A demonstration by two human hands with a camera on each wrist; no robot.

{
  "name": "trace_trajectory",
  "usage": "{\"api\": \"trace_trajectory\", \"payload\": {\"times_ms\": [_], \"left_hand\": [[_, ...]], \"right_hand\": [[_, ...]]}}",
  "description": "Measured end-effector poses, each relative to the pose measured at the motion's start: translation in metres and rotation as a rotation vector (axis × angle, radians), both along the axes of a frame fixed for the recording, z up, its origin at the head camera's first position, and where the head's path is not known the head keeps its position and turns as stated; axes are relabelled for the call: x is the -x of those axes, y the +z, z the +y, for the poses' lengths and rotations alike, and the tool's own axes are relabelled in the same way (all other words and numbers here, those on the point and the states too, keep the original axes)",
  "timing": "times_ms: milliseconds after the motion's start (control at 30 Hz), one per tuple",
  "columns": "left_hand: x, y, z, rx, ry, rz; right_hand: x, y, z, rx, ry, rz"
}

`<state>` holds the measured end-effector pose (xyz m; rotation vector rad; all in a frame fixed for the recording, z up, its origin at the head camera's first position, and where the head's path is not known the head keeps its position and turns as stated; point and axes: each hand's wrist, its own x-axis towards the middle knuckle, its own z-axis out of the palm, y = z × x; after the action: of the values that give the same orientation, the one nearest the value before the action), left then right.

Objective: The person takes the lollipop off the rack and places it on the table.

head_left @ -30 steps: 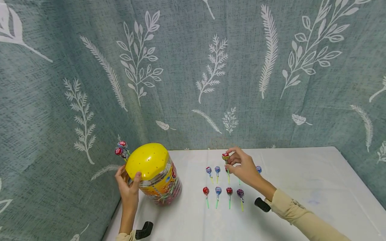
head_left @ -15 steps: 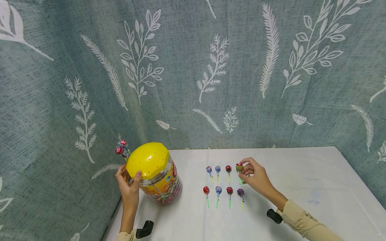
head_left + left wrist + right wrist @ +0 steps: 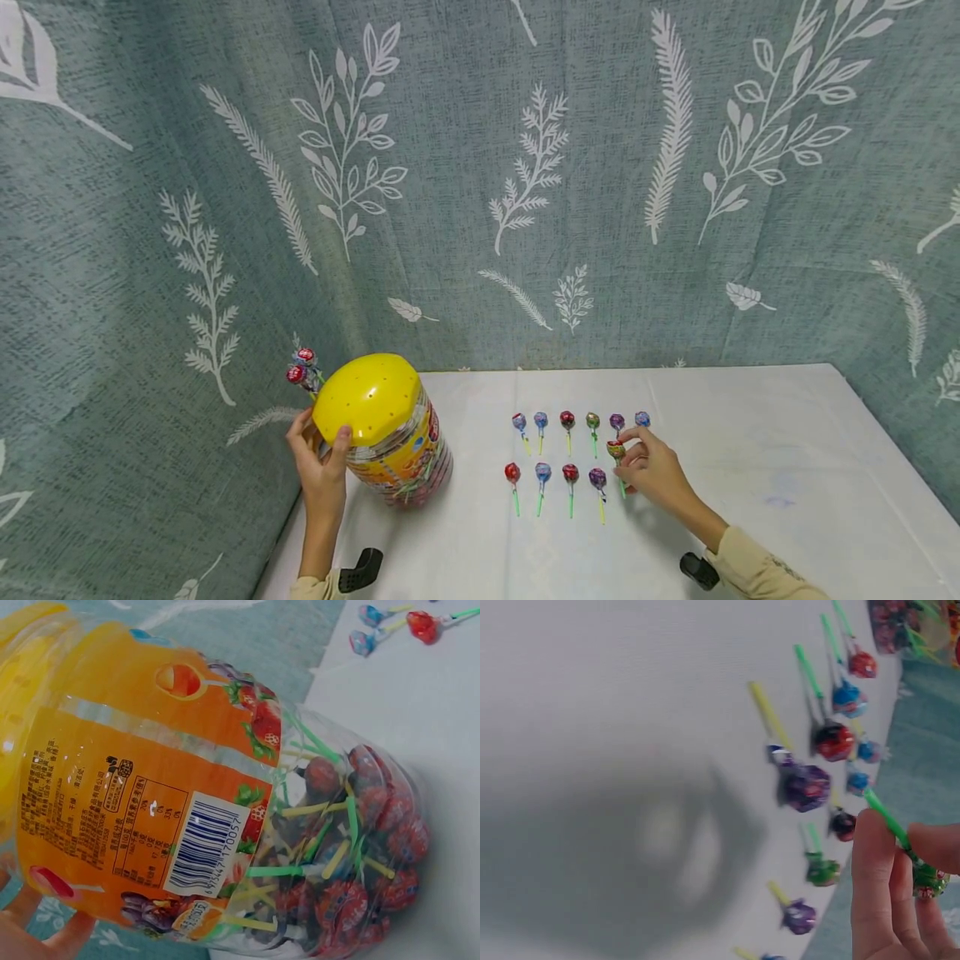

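My left hand (image 3: 322, 467) grips a tilted clear plastic candy jar (image 3: 408, 454) by its yellow lid (image 3: 367, 400), thumb on the near side. Through the jar's wall in the left wrist view, several wrapped lollipops (image 3: 341, 904) show inside. A few lollipops (image 3: 300, 375) stick up just behind that hand; whether its fingers hold their sticks is hidden. My right hand (image 3: 660, 477) pinches a green-and-red wrapped lollipop (image 3: 616, 451) by its stick, at the right end of the front row, head up. In the right wrist view the pinched lollipop (image 3: 928, 881) hangs between thumb and fingers.
On the white table (image 3: 750, 467) lie two rows of lollipops, a back row with a green one (image 3: 592, 422) and a front row with a purple one (image 3: 597, 478). A patterned grey-green curtain (image 3: 450, 208) borders the table behind and at left.
My right hand has carried the green-and-red lollipop rightward along the back row, then toward me to the front row's right end. My left hand and the jar have stayed put.
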<state>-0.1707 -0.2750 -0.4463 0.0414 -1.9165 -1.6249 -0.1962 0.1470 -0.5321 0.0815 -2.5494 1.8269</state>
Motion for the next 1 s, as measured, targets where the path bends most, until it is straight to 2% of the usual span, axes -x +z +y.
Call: {"api": "trace_trajectory", "payload": {"times_ms": [267,533,833,1000], "left_hand": [[0.001,-0.002,-0.001,0.008,0.009,0.001],[0.000,-0.001,-0.001,0.014,-0.002,0.000],[0.008,-0.013,-0.010,-0.004,-0.011,-0.007],[0.004,-0.008,-0.007,0.000,-0.010,0.007]], "right_hand": [[-0.004,-0.025,0.003,-0.127,-0.116,-0.074],[-0.009,-0.043,0.005,-0.205,-0.126,-0.078],[-0.010,-0.047,0.003,-0.250,-0.119,-0.098],[-0.009,-0.042,0.005,-0.298,-0.095,-0.101]]}}
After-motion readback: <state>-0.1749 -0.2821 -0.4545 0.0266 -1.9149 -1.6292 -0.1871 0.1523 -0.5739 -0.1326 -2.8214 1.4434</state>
